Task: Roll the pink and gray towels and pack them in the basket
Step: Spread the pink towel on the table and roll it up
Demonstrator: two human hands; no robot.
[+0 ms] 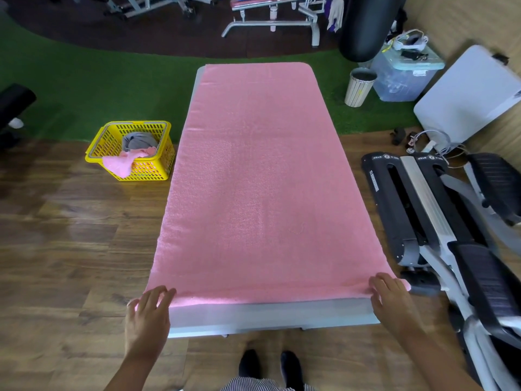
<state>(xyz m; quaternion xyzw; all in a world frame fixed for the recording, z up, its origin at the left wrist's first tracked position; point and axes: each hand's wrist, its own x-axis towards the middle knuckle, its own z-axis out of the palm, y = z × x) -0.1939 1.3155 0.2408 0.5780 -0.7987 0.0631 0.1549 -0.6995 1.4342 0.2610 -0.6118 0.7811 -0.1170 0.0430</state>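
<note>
Nearest, at bottom centre: striped cloth [267,385], cut off by the frame edge, and two dark shoes [270,365] on the wood floor [56,263].

Just above, lower left: left hand [148,314], fingers straight and slightly spread, fingertips [166,292] touching the near left corner of the pink towel [259,193]. Holding nothing plainly; thumb side hard to make out. Lower right: right hand [390,299], fingers relaxed and lying flat on the near right corner of the towel, pressing rather than pinching. Forearms cut off at the bottom edge.

Outward from the fingers: towel spread flat along nearly the whole table [267,317], from lower centre to upper centre of the frame. Only a pale strip of table showing at the near edge and a sliver at the far left corner; the rest hidden under the towel.

Left of centre: yellow basket [112,162] on the floor, beside the table and apart from it. Inside, a gray towel [139,139] bunched or rolled, cannot tell which, and a pink cloth [121,163] draped over the near rim.

Right edge: black and gray exercise machine [423,215], partly cut off. Upper right: striped bin [358,87], clear storage box [403,77], white panel [468,91]. Top edge: bench frame [276,15], cropped.
</note>
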